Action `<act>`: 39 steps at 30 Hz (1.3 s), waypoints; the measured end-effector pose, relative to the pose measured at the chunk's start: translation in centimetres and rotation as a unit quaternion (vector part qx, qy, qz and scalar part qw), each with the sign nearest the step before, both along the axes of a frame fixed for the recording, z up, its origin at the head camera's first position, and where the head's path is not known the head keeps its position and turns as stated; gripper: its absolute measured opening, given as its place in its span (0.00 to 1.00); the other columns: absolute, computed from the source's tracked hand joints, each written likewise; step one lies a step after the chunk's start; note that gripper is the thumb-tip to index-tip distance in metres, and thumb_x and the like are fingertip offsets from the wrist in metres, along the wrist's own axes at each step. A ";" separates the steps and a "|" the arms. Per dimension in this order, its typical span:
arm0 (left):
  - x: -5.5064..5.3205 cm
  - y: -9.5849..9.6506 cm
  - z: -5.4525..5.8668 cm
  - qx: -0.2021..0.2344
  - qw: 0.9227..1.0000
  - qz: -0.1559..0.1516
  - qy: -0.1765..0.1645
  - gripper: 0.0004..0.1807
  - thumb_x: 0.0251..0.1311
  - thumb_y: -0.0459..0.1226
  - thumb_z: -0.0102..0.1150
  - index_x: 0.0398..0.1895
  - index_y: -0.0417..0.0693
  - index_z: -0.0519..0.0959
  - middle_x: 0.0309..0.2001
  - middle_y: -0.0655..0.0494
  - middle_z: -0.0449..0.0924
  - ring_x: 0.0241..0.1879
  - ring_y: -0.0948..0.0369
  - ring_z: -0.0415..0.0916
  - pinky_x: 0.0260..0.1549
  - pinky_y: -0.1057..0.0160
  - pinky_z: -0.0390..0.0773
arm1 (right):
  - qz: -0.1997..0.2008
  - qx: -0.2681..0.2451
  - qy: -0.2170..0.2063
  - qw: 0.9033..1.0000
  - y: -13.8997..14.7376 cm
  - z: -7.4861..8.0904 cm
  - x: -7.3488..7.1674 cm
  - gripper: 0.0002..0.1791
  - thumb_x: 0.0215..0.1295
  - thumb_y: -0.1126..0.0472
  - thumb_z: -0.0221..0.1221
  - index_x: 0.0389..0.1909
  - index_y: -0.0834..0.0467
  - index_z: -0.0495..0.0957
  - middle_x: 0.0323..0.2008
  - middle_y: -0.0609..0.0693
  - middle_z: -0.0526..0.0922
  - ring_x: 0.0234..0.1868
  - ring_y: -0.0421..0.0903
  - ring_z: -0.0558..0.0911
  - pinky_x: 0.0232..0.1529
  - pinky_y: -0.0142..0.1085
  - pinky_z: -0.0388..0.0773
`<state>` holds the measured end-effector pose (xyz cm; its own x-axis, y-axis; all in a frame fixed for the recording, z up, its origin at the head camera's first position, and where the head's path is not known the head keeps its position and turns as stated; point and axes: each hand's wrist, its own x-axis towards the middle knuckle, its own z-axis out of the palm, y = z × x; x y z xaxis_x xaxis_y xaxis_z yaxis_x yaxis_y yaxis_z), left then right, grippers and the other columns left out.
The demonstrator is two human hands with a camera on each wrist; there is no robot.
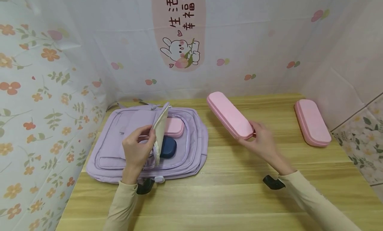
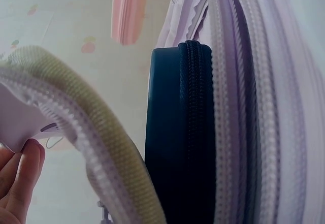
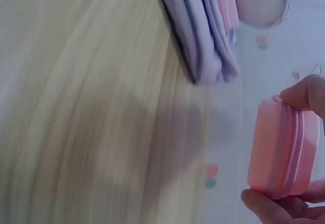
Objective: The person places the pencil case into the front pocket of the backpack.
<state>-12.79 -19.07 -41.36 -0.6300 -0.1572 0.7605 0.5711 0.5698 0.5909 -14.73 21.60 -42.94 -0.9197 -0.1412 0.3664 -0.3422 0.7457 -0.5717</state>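
A lavender backpack lies on the table at the left, its front pocket unzipped. My left hand pinches the edge of the pocket flap and holds it raised. Inside the pocket lie a pink case and a dark blue zippered case, both partly hidden by the flap. To the right of the backpack, my right hand grips a long pink zippered pencil case by its near end, thumb and fingers on opposite sides. In the right wrist view, the zipper of this pencil case faces the camera.
Another pink pencil case lies at the right side of the wooden table. A printed cloth hangs behind the table, with floral cloth along the left side.
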 end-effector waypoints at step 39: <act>-0.2 0.3 1.6 0.018 0.999 -0.031 -0.027 0.07 0.58 0.25 0.64 0.39 0.32 0.87 0.31 0.40 0.88 0.27 0.71 0.82 0.32 0.81 0.82 | 0.260 -0.103 -0.104 0.955 -5.5 -0.9 1.3 0.37 0.47 0.64 0.76 0.60 0.60 0.72 0.56 0.55 0.81 0.56 0.52 0.82 0.55 0.44 0.86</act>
